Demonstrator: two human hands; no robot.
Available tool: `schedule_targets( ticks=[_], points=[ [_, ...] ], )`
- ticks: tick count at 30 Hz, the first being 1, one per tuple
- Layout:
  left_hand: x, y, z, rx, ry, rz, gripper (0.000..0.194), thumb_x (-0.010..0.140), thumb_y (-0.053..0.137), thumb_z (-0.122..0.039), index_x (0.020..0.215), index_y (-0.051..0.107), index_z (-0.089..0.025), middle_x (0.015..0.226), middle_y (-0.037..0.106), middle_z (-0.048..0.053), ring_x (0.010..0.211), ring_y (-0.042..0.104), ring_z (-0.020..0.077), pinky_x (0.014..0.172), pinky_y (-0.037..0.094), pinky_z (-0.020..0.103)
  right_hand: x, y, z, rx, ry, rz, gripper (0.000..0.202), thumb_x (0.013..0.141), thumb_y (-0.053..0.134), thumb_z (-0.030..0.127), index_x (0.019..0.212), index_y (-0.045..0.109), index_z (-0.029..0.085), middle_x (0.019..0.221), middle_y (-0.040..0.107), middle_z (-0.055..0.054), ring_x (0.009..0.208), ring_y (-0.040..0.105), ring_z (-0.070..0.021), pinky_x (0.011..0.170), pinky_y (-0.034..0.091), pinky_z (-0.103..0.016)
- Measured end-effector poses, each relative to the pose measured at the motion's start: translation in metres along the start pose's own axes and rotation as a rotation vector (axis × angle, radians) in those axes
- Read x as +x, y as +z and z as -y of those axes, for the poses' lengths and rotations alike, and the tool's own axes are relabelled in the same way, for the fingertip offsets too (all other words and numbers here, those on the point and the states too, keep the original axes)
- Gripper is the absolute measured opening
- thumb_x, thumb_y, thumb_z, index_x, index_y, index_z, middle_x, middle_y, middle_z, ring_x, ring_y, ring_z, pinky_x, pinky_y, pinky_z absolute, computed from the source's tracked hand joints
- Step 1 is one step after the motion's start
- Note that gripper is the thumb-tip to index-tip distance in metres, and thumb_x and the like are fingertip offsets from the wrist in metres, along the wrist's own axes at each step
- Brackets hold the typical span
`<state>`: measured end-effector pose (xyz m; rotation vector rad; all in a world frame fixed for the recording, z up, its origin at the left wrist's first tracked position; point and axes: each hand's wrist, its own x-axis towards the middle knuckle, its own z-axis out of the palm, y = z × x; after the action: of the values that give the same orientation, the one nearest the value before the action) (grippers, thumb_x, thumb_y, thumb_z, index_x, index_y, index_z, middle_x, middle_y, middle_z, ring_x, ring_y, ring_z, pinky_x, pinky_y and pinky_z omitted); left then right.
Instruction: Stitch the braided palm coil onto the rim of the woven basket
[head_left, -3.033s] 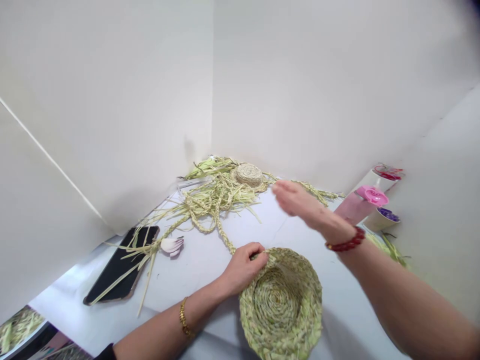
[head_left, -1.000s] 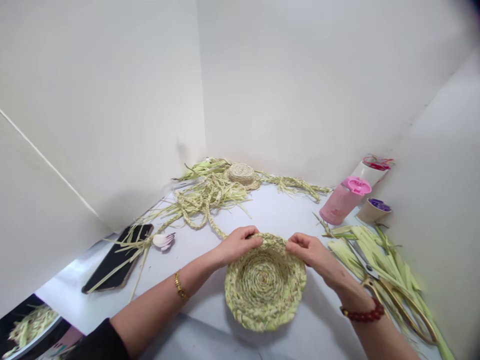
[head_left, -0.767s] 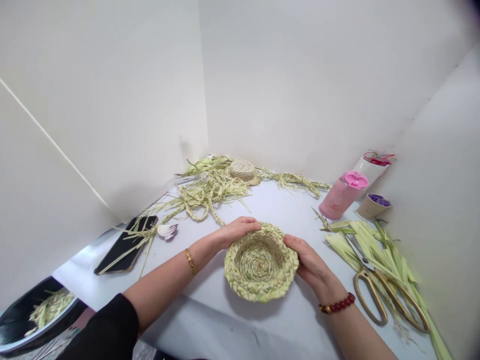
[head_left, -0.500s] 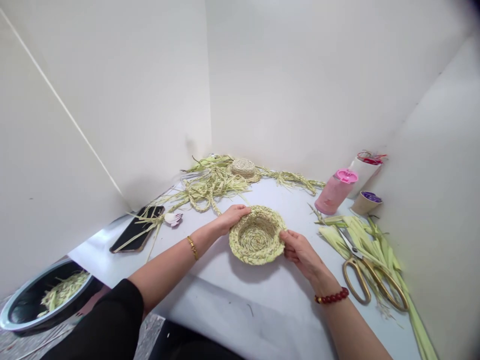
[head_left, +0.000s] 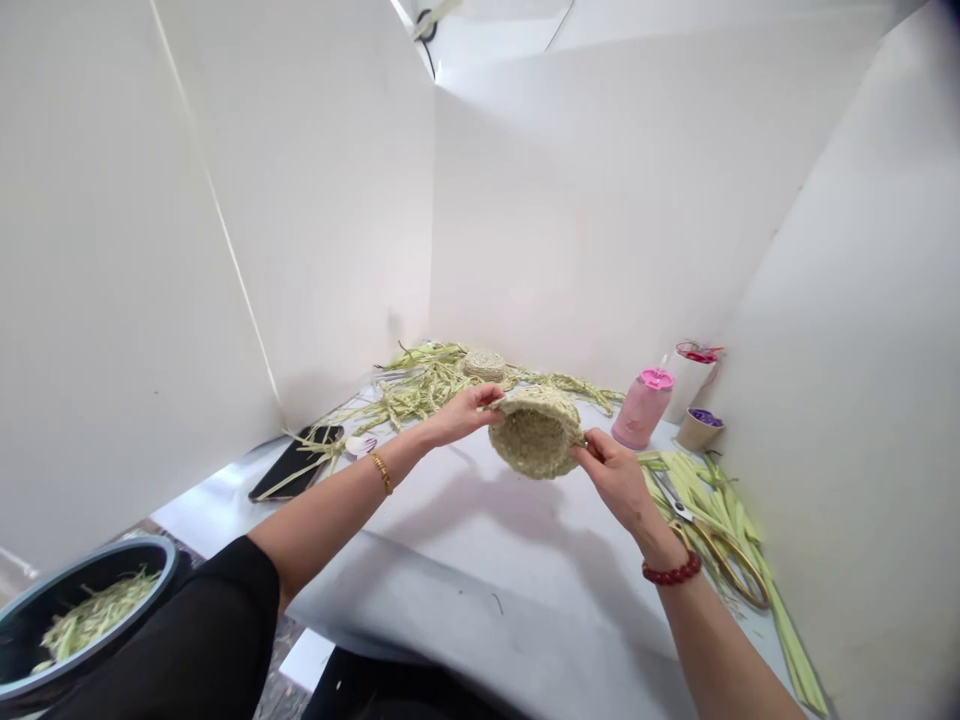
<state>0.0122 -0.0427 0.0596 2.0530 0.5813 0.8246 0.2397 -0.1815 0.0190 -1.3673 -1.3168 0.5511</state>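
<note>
One woven straw bowl [head_left: 534, 442] is hanging in the air above the white bench [head_left: 442, 580], its opening tilting toward the wearer. The left hand [head_left: 466, 412] is pinching the rim at the left with its fingers, and the right hand [head_left: 613, 475] is gripping the opposite side between thumb and fingers. Behind the bowl, a small straw hat [head_left: 484, 366] is resting beside a heap of braided strips [head_left: 416, 392]. To the right, gold-handled scissors [head_left: 682, 511] are lying on green husks [head_left: 739, 515], near a pink bottle [head_left: 643, 410].
</note>
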Motion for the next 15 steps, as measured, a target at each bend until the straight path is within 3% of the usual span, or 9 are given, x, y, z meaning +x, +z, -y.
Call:
schedule_targets(
  ticks=[2, 4, 8, 10, 13, 15],
  points=[
    [-0.015, 0.005, 0.003, 0.293, 0.203, -0.042, 0.013, 0.075, 0.054, -0.016, 0.086, 0.060, -0.017, 0.092, 0.058, 0.003, 0.091, 0.052, 0.0158, 0.085, 0.039, 0.028, -0.009, -0.001, -0.007, -0.338, -0.145, 0.012, 0.016, 0.081, 0.051, 0.032, 0.086, 0.060, 0.020, 0.071, 0.058, 0.000, 0.065, 0.050, -0.0139, 0.061, 0.034, -0.024],
    [-0.039, 0.014, 0.018, 0.527, 0.263, -0.010, 0.019, 0.077, 0.046, -0.009, 0.084, 0.062, -0.017, 0.093, 0.060, 0.006, 0.095, 0.052, 0.0178, 0.088, 0.038, 0.031, -0.026, 0.004, -0.023, -0.587, -0.219, 0.103, 0.023, 0.082, 0.043, 0.026, 0.095, 0.062, 0.022, 0.087, 0.065, -0.004, 0.076, 0.057, -0.0171, 0.067, 0.037, -0.026],
    [-0.087, 0.024, 0.057, 0.672, 0.297, 0.243, 0.029, 0.082, 0.041, -0.008, 0.094, 0.064, -0.021, 0.105, 0.063, 0.006, 0.104, 0.053, 0.0183, 0.097, 0.035, 0.035, -0.063, 0.010, -0.050, -0.647, -0.143, 0.246, 0.028, 0.078, 0.043, 0.020, 0.094, 0.066, 0.025, 0.082, 0.068, -0.003, 0.070, 0.060, -0.0175, 0.063, 0.038, -0.026],
    [-0.100, 0.020, 0.065, 0.648, 0.283, 0.256, 0.034, 0.083, 0.039, -0.007, 0.102, 0.063, -0.021, 0.111, 0.062, 0.006, 0.111, 0.050, 0.0183, 0.099, 0.035, 0.035, -0.072, 0.004, -0.051, -0.640, -0.057, 0.220, 0.030, 0.079, 0.041, 0.024, 0.097, 0.066, 0.024, 0.073, 0.067, -0.002, 0.063, 0.058, -0.0173, 0.061, 0.037, -0.026],
    [-0.108, 0.012, 0.059, 0.621, 0.234, 0.107, 0.031, 0.086, 0.039, -0.013, 0.107, 0.061, -0.019, 0.115, 0.060, 0.010, 0.113, 0.049, 0.0193, 0.098, 0.037, 0.036, -0.069, -0.008, -0.042, -0.534, 0.085, 0.049, 0.027, 0.078, 0.044, 0.033, 0.085, 0.067, 0.020, 0.055, 0.057, 0.001, 0.052, 0.049, -0.0164, 0.056, 0.034, -0.027],
    [-0.112, 0.015, 0.048, 0.627, 0.204, 0.021, 0.028, 0.087, 0.042, -0.019, 0.108, 0.060, -0.018, 0.114, 0.059, 0.011, 0.110, 0.050, 0.0206, 0.097, 0.039, 0.037, -0.060, -0.011, -0.036, -0.458, 0.123, -0.058, 0.027, 0.077, 0.046, 0.038, 0.079, 0.066, 0.019, 0.052, 0.054, 0.001, 0.052, 0.046, -0.0162, 0.055, 0.033, -0.027]
  ],
)
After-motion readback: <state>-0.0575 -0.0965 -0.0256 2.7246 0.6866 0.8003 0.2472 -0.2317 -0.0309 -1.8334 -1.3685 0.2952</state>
